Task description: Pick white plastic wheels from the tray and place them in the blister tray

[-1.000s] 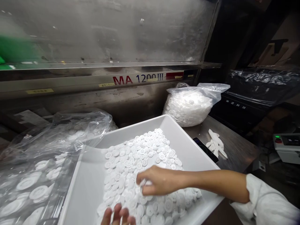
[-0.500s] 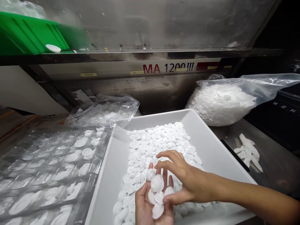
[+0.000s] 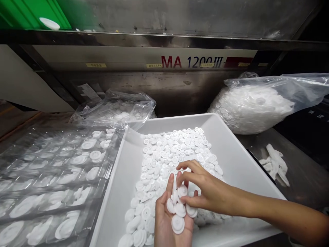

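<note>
Head view, moving left to right from the white tray [image 3: 231, 164]: left of it lies a clear moulded sheet [image 3: 56, 171] with white plastic discs [image 3: 167, 161] sitting in its rows, and a crumpled clear bag [image 3: 115, 109] touches the tray's far left corner. Well beyond the tray, a green bin [image 3: 25, 13] carries a single disc along its edge, above a steel panel [image 3: 144, 58] printed "MA 1200III". Inside the tray, a loose layer of discs covers the middle and near end. Over them, the left hand [image 3: 169, 219] lies palm up and cupped, holding a small pile of discs. The right hand [image 3: 205, 187] reaches in from the right, its fingers [image 3: 191, 166] curled narrowly over that pile; whether it grips a disc, I cannot tell. Beyond the tray's far right corner sits a full clear bag [image 3: 252, 109] of discs. Right of the tray, white pieces [image 3: 275, 164] lie on a steel table [image 3: 303, 178]
</note>
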Demonstrator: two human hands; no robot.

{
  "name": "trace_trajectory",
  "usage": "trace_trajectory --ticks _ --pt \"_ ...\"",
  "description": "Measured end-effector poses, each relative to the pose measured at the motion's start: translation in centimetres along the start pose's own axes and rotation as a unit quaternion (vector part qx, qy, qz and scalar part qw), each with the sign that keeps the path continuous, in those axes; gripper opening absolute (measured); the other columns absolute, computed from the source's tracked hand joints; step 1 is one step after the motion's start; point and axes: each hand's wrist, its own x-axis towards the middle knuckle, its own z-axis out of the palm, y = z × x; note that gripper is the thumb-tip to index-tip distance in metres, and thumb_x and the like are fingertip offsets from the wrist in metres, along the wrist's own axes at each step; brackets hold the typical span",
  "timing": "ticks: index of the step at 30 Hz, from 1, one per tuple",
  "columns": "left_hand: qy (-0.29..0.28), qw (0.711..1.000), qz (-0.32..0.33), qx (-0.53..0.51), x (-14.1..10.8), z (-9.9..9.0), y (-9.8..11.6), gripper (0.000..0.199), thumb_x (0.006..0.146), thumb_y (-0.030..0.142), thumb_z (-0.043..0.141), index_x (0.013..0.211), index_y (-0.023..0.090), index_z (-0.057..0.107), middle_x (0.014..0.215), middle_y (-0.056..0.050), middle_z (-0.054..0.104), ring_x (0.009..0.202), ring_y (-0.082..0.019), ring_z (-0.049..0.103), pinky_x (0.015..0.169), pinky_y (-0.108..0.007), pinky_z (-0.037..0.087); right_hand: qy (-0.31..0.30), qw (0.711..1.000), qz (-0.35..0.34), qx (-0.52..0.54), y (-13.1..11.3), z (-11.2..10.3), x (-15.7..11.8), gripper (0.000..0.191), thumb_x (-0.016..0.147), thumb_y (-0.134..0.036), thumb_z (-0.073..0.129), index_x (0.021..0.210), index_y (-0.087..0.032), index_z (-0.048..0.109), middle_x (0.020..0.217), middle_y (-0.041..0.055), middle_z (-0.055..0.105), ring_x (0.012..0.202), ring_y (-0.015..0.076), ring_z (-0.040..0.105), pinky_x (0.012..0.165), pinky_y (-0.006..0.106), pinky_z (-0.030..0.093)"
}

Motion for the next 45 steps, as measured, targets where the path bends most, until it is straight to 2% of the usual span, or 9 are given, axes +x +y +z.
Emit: trace_trajectory --ticks 7,9,13,17,21,28,34,40,45 --pt "0.015 1.0 0.018 0.014 -0.3 0.0 0.1 0.031 0.095 0.015 0.042 0.121 0.026 0.054 0.121 0.004 0.062 0.109 -0.012 0.059 0.114 -0.041 0.029 0.017 0.997 -0.057 -0.039 0.0 -0.7 -0.5 0.024 0.085 -0.034 0.061 0.106 -0.026 0.052 0.13 -0.0002 0.036 0.119 0.0123 0.036 0.086 0.02 0.046" --pt "0.008 0.999 0.017 0.028 -0.3 -0.1 0.1 0.033 0.094 0.014 0.043 0.122 0.028 0.054 0.122 0.005 0.061 0.108 -0.011 0.06 0.109 -0.037 0.037 0.036 0.994 -0.098 -0.045 0.0 -0.7 -0.5 0.023 0.087 -0.029 0.059 0.108 -0.024 0.051 0.12 0.0032 0.041 0.106 0.0107 0.042 0.084 0.021 0.045" --pt "0.003 0.999 0.011 0.046 -0.4 -0.3 0.1 0.031 0.092 0.014 0.047 0.122 0.02 0.053 0.122 -0.001 0.061 0.105 -0.011 0.061 0.078 -0.021 0.055 0.046 0.982 -0.177 -0.04 0.3 -0.7 -0.3 0.01 0.092 -0.018 0.051 0.102 -0.017 0.049 0.104 0.0041 0.047 0.087 0.0054 0.048 0.074 0.017 0.045" --pt "-0.001 0.999 0.005 0.05 -0.8 -0.1 0.2 0.032 0.091 0.01 0.047 0.122 0.015 0.052 0.118 -0.004 0.064 0.105 -0.013 0.062 0.103 -0.036 0.045 0.04 0.972 -0.217 -0.08 1.0 -1.0 -0.2 0.007 0.092 -0.012 0.045 0.096 -0.013 0.05 0.113 0.0086 0.048 0.091 0.0078 0.052 0.071 0.018 0.047" --pt "-0.007 0.999 0.019 0.046 -1.0 -0.1 0.3 0.037 0.089 0.004 0.047 0.124 0.015 0.051 0.121 -0.004 0.062 0.104 -0.015 0.062 0.111 -0.044 0.036 0.021 0.969 -0.217 -0.116 1.4 -1.5 -0.1 0.007 0.093 -0.017 0.048 0.097 -0.014 0.052 0.121 0.0077 0.048 0.097 0.0106 0.055 0.078 0.022 0.049" --pt "-0.012 0.999 0.022 0.037 -0.7 -0.5 0.1 0.036 0.09 0.009 0.045 0.125 0.015 0.051 0.128 -0.007 0.057 0.111 -0.014 0.058 0.11 -0.037 0.037 0.023 0.979 -0.186 -0.086 1.0 -1.9 -0.2 0.011 0.093 -0.024 0.052 0.101 -0.018 0.048 0.114 0.0013 0.052 0.103 0.0064 0.051 0.087 0.02 0.046" --pt "-0.033 0.999 0.0 0.017 -0.8 -0.5 0.4 0.038 0.092 0.014 0.038 0.128 0.015 0.05 0.122 -0.006 0.061 0.111 -0.016 0.059 0.114 -0.042 0.029 0.012 0.983 -0.16 -0.088 0.4 -2.5 -0.4 0.019 0.091 -0.033 0.057 0.103 -0.02 0.049 0.12 0.0015 0.049 0.113 0.0085 0.044 0.095 0.022 0.042" --pt "-0.102 0.994 -0.026 0.021 -1.1 -1.3 0.6 0.046 0.09 0.004 0.042 0.135 0.017 0.042 0.119 -0.006 0.063 0.104 -0.014 0.062 0.089 -0.024 0.051 0.007 0.982 -0.158 -0.106 0.5 -2.0 -0.6 0.021 0.092 -0.034 0.054 0.108 -0.02 0.053 0.125 0.0024 0.046 0.116 0.0095 0.042 0.095 0.022 0.041" --pt "-0.081 0.996 -0.004 0.02 -1.3 -1.1 0.3 0.04 0.092 0.007 0.041 0.132 0.011 0.043 0.122 -0.01 0.061 0.11 -0.019 0.06 0.108 -0.042 0.039 0.014 0.983 -0.162 -0.085 0.9 -1.8 -0.3 0.018 0.092 -0.03 0.055 0.106 -0.019 0.052 0.11 0.0013 0.056 0.106 0.0088 0.05 0.093 0.024 0.042"
